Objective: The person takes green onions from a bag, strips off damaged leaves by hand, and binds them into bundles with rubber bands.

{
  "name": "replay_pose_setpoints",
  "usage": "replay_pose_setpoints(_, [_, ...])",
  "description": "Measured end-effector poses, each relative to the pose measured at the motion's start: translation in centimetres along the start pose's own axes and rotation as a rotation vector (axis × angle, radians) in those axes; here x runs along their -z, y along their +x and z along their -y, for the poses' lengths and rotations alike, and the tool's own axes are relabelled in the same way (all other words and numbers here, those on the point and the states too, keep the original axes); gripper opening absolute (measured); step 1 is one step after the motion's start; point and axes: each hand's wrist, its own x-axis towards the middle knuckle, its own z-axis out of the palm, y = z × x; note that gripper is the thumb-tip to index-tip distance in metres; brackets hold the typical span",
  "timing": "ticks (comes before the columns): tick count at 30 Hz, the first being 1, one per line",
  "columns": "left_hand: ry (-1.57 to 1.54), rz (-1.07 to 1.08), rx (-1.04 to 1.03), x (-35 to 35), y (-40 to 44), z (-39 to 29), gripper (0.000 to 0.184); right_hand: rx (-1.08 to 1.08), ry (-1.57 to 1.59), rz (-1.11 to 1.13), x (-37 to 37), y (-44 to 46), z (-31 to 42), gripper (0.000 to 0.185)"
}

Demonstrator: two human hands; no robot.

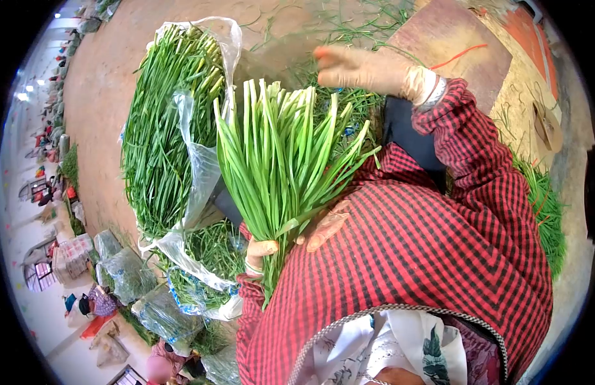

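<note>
My left hand (262, 249), in a pale glove, is closed round the leafy lower part of a bunch of garlic chives (281, 147). The pale cut ends of the bunch fan out away from my body. Some of that hand's fingers show on the other side of the leaves, against my checked garment. My right hand (358, 67), also gloved and with orange fingertips, is stretched out above and to the right of the stem ends. Nothing shows in it. To the left of the bunch lies a large pile of garlic chives (172, 128) in a clear plastic bag (198, 154).
Loose green scraps (214, 247) lie by the bag and on the brown floor (99, 128). A board (464, 48) with a red strip is at upper right. More greens (544, 218) lie at far right. Filled plastic bags (166, 314) and other people (102, 300) are at lower left.
</note>
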Motion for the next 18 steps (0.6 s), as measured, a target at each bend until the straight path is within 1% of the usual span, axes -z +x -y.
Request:
replay_pose_setpoints(1, [0.015, 0.026, 0.002, 0.5, 0.2, 0.0, 0.065, 0.103, 0.026, 0.185, -0.5, 0.1, 0.1, 0.076])
replay_pose_setpoints(2, [0.029, 0.050, 0.001, 0.9, 0.2, 0.0, 0.063, 0.143, 0.141, 0.279, -1.7, 0.2, -0.4, 0.072])
replay_pose_setpoints(4, [0.089, 0.032, 0.006, 1.4, -0.2, -0.3, 0.060, 0.177, 0.023, 0.153, -2.5, 0.3, -0.1, 0.064])
replay_pose_setpoints(6, [0.208, -0.040, 0.004, 1.5, -0.8, -0.6, 0.059, 0.244, 0.141, -0.167, -2.5, 0.5, -0.3, 0.051])
replay_pose_setpoints(7, [0.211, -0.202, 0.029, 1.9, -1.1, 0.2, 0.057, 0.471, -0.069, -0.270, -2.1, 0.3, 0.9, 0.034])
replay_pose_setpoints(8, [0.212, -0.204, 0.029, 2.5, -1.2, 0.5, 0.057, 0.471, -0.067, -0.269, -2.6, 0.4, 1.2, 0.034])
replay_pose_setpoints(10, [0.240, -0.180, -0.005, 3.1, -1.2, 0.8, 0.062, 0.741, -0.485, -0.299, -3.6, 0.4, 1.8, 0.025])
replay_pose_setpoints(11, [0.196, -0.163, -0.037, -1.1, 0.4, -0.5, 0.066, 0.777, -0.577, -0.325, -4.1, 0.3, 1.9, 0.016])
replay_pose_setpoints(12, [0.195, -0.159, -0.035, -1.7, 0.8, -0.8, 0.066, 0.752, -0.623, -0.326, -4.3, 0.2, 2.0, 0.016])
replay_pose_setpoints(14, [0.186, -0.109, 0.007, -2.2, 1.0, -0.9, 0.071, 0.771, -0.733, -0.405, -4.7, 0.9, 1.5, 0.016])
replay_pose_setpoints(15, [0.210, -0.062, -0.006, -1.6, 1.0, -0.7, 0.069, 0.771, -0.730, -0.402, -4.5, 1.0, 1.3, 0.016])
replay_pose_setpoints(16, [0.208, -0.066, -0.005, -2.0, 1.0, -0.7, 0.069, 0.664, -0.418, -0.336, -4.2, 1.0, 1.2, 0.015])
replay_pose_setpoints(18, [0.278, -0.235, -0.082, -3.2, 0.8, -0.5, 0.054, 0.465, 0.222, -0.217, -3.1, 0.9, 1.1, 0.018])
